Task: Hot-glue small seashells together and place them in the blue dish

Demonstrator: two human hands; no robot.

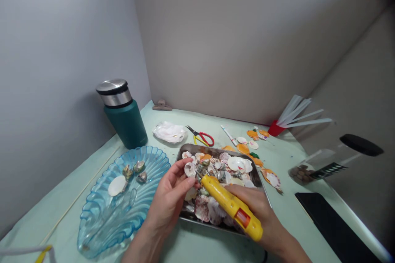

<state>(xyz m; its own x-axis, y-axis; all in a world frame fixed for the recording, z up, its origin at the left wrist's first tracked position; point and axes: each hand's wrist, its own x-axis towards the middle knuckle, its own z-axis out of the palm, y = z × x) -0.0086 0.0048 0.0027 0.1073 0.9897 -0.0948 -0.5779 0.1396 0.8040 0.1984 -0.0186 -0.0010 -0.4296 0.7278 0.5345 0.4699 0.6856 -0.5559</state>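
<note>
My right hand (262, 209) grips a yellow glue gun (231, 206) over a metal tray (261, 185) filled with several seashells. The gun's nozzle points up-left at a small shell (190, 169) that my left hand (171, 199) pinches between thumb and fingertips above the tray's left part. Left of the tray sits a blue shell-shaped glass dish (101, 218) holding a flat white shell (117, 185) and a few small dark shells (138, 167).
A teal flask (125, 117) with a steel lid stands at the back left. Behind the tray lie a white wad (169, 132), red-and-yellow scissors (202, 136), a white tube (228, 135), orange shells (253, 134) and a red holder of glue sticks (276, 128). A black tablet (333, 226) lies right.
</note>
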